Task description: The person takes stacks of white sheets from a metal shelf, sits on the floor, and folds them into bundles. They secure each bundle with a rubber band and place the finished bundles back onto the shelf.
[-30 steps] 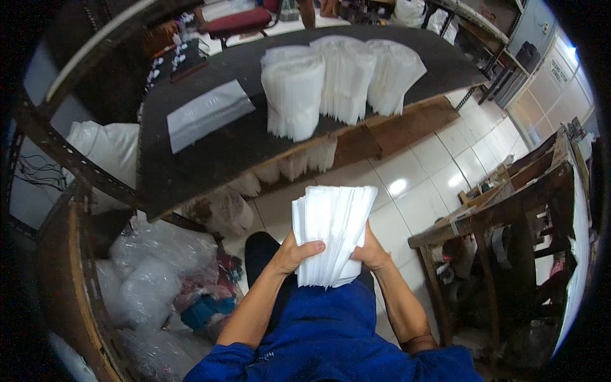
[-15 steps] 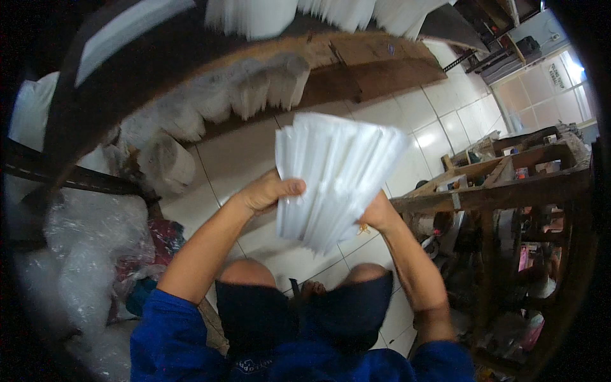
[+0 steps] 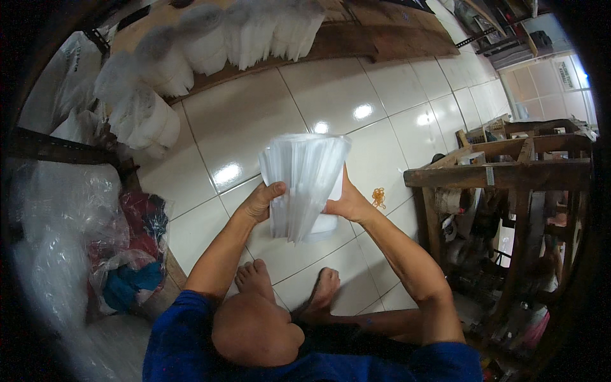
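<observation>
Between my two hands is a thick stack of clear plastic bags, held above the tiled floor with its layers fanned along the top. My left hand grips the stack's left edge, thumb on the near face and fingers behind. On the other side, my right hand is closed round the right edge. Its thumb presses the lower right of the stack, and its other fingers are mostly hidden. A small pile of tan rubber bands lies on the floor to the right of my right hand.
Several bundles of clear plastic bags stand along a wooden board at the far side. To the right is a rough wooden frame rack with mixed items. Plastic-wrapped goods and a bag with blue contents lie left.
In the picture the stack has shifted left and slightly down, and its right side has narrowed. My right thumb has come into sight on it. My legs have folded, and the rubber bands are uncovered.
</observation>
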`<state>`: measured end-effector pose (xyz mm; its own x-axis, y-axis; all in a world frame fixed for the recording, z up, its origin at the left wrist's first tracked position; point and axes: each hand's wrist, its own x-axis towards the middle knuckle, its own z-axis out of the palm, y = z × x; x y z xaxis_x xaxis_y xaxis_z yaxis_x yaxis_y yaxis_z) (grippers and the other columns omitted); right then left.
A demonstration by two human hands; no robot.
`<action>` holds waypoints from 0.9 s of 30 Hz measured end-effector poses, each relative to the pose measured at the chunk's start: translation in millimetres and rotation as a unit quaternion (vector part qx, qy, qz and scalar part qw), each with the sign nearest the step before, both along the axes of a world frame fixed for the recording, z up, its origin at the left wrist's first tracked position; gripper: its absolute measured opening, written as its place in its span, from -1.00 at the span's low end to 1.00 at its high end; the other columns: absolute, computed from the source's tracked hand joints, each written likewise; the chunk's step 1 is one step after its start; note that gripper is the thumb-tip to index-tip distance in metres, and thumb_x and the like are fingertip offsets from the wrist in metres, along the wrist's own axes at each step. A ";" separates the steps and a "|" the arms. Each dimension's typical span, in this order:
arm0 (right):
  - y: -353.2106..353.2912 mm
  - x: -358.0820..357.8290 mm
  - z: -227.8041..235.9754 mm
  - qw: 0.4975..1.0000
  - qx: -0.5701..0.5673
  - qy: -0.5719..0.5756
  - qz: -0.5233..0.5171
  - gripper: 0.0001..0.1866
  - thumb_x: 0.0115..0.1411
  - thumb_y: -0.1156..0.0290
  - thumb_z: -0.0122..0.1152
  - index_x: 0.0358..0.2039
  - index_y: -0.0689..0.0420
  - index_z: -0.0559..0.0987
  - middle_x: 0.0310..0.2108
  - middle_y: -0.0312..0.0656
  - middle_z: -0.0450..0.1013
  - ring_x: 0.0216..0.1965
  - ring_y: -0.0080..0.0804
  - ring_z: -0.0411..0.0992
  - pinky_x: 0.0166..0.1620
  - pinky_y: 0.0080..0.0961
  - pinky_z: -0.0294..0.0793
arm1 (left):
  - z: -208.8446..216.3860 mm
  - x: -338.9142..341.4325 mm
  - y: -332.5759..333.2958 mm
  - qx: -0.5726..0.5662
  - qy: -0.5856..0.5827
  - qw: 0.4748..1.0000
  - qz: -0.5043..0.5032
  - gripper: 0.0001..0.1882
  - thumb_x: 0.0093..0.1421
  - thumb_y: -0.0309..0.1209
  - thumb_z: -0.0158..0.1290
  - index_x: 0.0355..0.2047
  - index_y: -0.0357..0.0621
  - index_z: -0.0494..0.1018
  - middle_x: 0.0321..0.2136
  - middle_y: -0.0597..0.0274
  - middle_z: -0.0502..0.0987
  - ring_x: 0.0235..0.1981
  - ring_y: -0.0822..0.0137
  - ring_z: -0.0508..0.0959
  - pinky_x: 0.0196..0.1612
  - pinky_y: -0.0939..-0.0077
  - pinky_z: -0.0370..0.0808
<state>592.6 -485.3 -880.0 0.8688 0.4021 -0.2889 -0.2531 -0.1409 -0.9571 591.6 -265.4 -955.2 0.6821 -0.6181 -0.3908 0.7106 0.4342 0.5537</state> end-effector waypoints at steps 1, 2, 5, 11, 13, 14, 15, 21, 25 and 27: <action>-0.7 -1.0 -3.7 1.000 -0.020 -0.010 0.011 0.38 -0.25 0.12 0.54 0.35 0.18 -0.30 0.32 0.03 -0.07 0.36 -0.15 -0.13 0.34 -0.26 -0.10 | 4.1 1.6 1.3 0.026 -0.025 0.999 0.002 0.08 -0.21 0.03 0.39 0.24 -0.15 0.13 0.05 0.06 0.40 0.09 0.14 0.41 0.18 0.24 0.36; -2.6 1.9 -6.7 0.999 -0.030 -0.018 0.026 0.37 -0.26 0.12 0.54 0.35 0.19 -0.27 0.32 0.02 -0.07 0.36 -0.16 -0.13 0.34 -0.26 -0.10 | 9.0 6.3 3.8 0.043 -0.071 0.997 0.011 0.08 -0.22 -0.03 0.40 0.25 -0.14 0.10 0.06 0.07 0.38 0.08 0.15 0.42 0.17 0.24 0.36; -1.2 16.6 2.9 0.996 -0.052 -0.039 0.058 0.32 -0.25 0.14 0.56 0.34 0.22 -0.18 0.33 0.00 -0.05 0.36 -0.19 -0.10 0.34 -0.28 -0.09 | 25.2 23.2 9.6 0.077 -0.195 0.977 0.043 0.14 -0.26 -0.18 0.44 0.28 -0.09 0.01 0.10 0.08 0.31 0.07 0.15 0.41 0.17 0.20 0.35; -2.5 -2.5 -44.7 0.993 -0.070 0.083 0.046 0.15 -0.17 0.16 0.52 0.32 0.23 0.01 0.35 0.05 -0.07 0.36 -0.17 -0.06 0.34 -0.34 -0.01 | -55.9 9.8 12.4 0.291 -0.439 0.850 -0.005 0.26 -0.40 -0.17 0.52 0.25 -0.03 -0.07 0.17 -0.06 0.15 0.24 -0.03 0.16 0.24 0.08 0.21; -5.5 -17.8 -48.2 0.992 -0.093 0.077 0.048 0.13 -0.16 0.15 0.52 0.31 0.23 0.03 0.34 0.07 -0.06 0.36 -0.14 -0.05 0.34 -0.35 0.00 | -40.2 2.8 5.6 0.296 -0.477 0.827 -0.019 0.26 -0.42 -0.13 0.52 0.22 -0.04 -0.05 0.16 -0.12 0.14 0.28 -0.10 0.07 0.26 0.08 0.18; -5.7 -25.1 -51.2 0.990 -0.101 0.075 0.056 0.12 -0.15 0.15 0.51 0.31 0.23 0.03 0.34 0.08 -0.06 0.36 -0.13 -0.05 0.33 -0.35 0.01 | -37.7 4.9 10.5 0.322 -0.541 0.777 -0.014 0.22 -0.41 -0.14 0.52 0.19 -0.06 -0.03 0.19 -0.14 0.11 0.27 -0.18 0.07 0.27 0.11 0.17; -6.8 -27.6 -50.9 0.990 -0.111 0.067 0.061 0.11 -0.15 0.15 0.51 0.31 0.23 0.04 0.34 0.09 -0.06 0.36 -0.12 -0.05 0.33 -0.36 0.01 | -46.1 3.4 13.9 0.319 -0.502 0.803 -0.022 0.24 -0.41 -0.13 0.52 0.20 -0.06 -0.04 0.18 -0.13 0.14 0.26 -0.16 0.11 0.27 0.13 0.18; -2.9 -11.5 -39.9 0.974 -0.192 -0.091 0.074 0.05 -0.11 0.15 0.48 0.29 0.23 0.09 0.31 0.13 0.00 0.34 0.01 -0.01 0.32 -0.32 0.04 | -37.4 3.0 19.6 0.321 -0.358 0.876 -0.022 0.35 -0.42 -0.15 0.52 0.28 -0.10 -0.16 0.08 -0.06 0.32 0.16 0.01 0.33 0.25 0.21 0.26; 11.3 -13.1 -31.4 0.976 -0.163 -0.142 0.037 -0.03 -0.10 0.18 0.47 0.25 0.23 0.16 0.26 0.13 0.07 0.28 0.05 0.08 0.30 -0.26 0.09 | -49.6 3.8 23.4 0.385 -0.426 0.817 -0.058 0.39 -0.44 -0.14 0.53 0.31 -0.12 -0.16 0.06 -0.05 0.35 0.17 0.05 0.33 0.26 0.24 0.25; 16.7 -20.1 -31.7 0.982 -0.138 -0.126 0.017 -0.06 -0.10 0.20 0.47 0.22 0.23 0.19 0.23 0.12 0.10 0.25 0.07 0.11 0.28 -0.23 0.12 | -54.4 5.3 27.2 0.399 -0.450 0.793 -0.092 0.40 -0.47 -0.12 0.53 0.31 -0.11 -0.12 0.10 -0.07 0.29 0.21 0.03 0.27 0.28 0.22 0.21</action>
